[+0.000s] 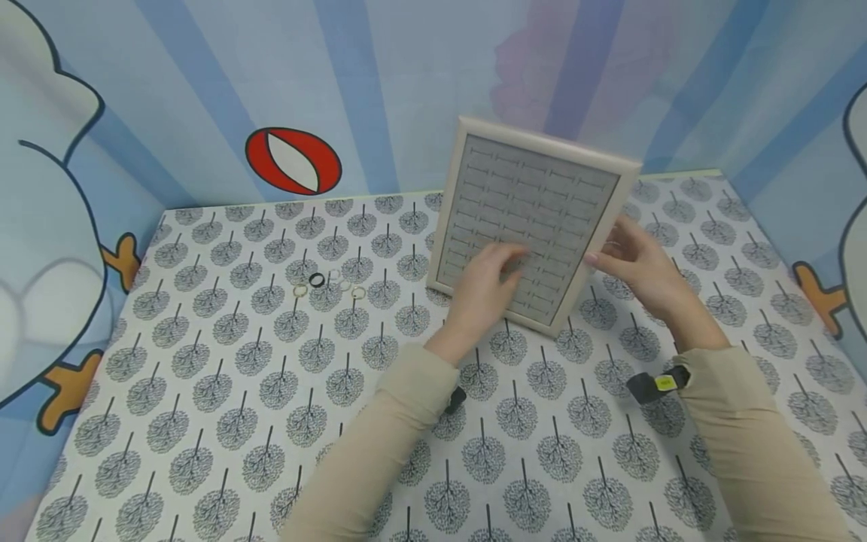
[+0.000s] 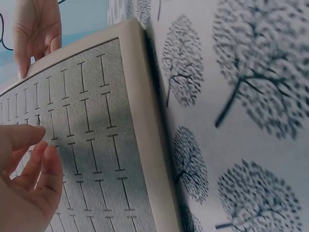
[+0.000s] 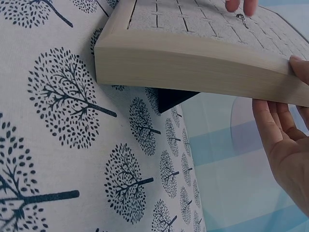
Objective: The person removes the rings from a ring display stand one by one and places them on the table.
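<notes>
A ring display board [image 1: 535, 203] with a pale wooden frame and grey slotted padding leans upright on the table. My right hand [image 1: 640, 263] grips its right edge, thumb at the front and fingers behind. In front of the slots is my left hand [image 1: 482, 290], its fingers loosely bent and close to the padding. A small ring [image 3: 241, 18] sits in a slot just by the left fingertips, apart from them in the right wrist view. No thing shows between the left fingers.
Several loose rings lie on the tree-print tablecloth to the left, among them a black ring [image 1: 316, 280] and a pale ring [image 1: 358, 293]. Behind the board a dark support [image 3: 174, 98] shows. A cartoon-print curtain [image 1: 406, 90] stands along the table's back edge.
</notes>
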The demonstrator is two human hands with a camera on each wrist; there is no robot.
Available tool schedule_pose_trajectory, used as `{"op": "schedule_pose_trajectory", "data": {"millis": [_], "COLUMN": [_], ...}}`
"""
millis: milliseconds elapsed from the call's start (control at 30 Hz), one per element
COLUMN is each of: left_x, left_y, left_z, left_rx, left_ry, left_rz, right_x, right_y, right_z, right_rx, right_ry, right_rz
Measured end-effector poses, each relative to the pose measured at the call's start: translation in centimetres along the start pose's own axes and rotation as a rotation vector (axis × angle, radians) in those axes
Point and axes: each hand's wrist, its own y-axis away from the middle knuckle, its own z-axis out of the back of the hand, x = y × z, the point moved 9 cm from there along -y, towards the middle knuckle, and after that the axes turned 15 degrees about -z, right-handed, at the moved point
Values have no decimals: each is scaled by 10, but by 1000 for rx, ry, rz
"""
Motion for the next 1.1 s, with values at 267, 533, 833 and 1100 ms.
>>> {"op": "schedule_pose_trajectory", "data": {"millis": [267, 533, 833, 1100], "left_x": [0, 1, 6, 9], "left_y": [-7, -8, -7, 0], "left_z": [-6, -8, -6, 0], "left_rx": [-10, 12, 32, 64], "left_ry": [4, -14, 9, 19], "left_rz": [35, 15, 16, 4], "right_x": [2, 3, 4, 3], "right_y": [1, 2, 2, 2], "right_z": [-1, -1, -2, -2], "right_rx": [10, 7, 6, 2], "right_ry": [-14, -18, -14, -11], "right_rz": [22, 21, 28, 28]}}
